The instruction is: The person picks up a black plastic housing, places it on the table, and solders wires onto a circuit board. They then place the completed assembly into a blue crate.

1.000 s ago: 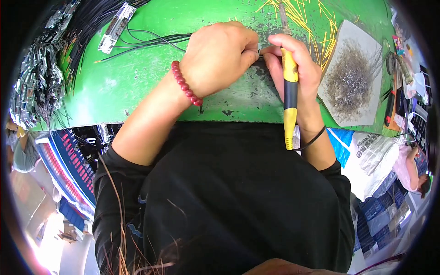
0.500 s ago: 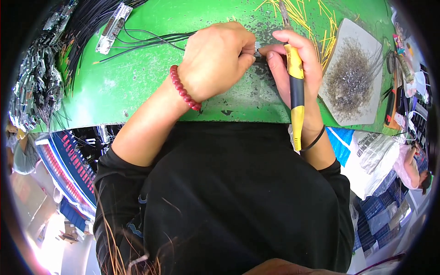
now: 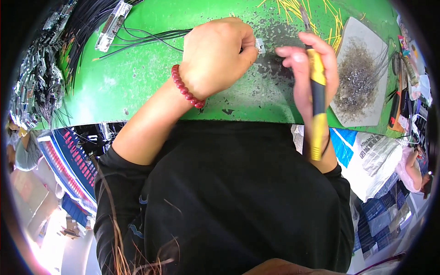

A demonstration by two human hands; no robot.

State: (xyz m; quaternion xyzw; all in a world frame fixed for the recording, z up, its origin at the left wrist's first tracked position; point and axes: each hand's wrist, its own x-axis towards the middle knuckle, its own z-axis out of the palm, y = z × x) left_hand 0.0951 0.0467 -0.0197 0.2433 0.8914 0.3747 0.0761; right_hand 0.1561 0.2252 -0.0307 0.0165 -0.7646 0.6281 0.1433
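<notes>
My left hand (image 3: 217, 57) is closed over the bench near its far middle, with thumb and forefinger pinched together. From the pinch a small silvery part (image 3: 260, 46) sticks out on the right; most of it is hidden by the fingers. Several black wires (image 3: 158, 36) run out leftward from under this hand. A soldering iron (image 3: 317, 68) with a yellow and black handle rests in my right hand (image 3: 301, 78), its metal end pointing away from me. The thumb and forefinger of that hand stand clear of the silvery part.
Loose yellow wires (image 3: 327, 27) lie at the far right. Beside them is a grey board (image 3: 366, 43) heaped with dark debris. On the left are bundled black wires (image 3: 89, 27), a clear-and-silver module (image 3: 110, 30) and a pile of shiny metal parts (image 3: 32, 87).
My right hand has drawn back to the right with the soldering iron, away from the silvery part. The left hand has barely moved.
</notes>
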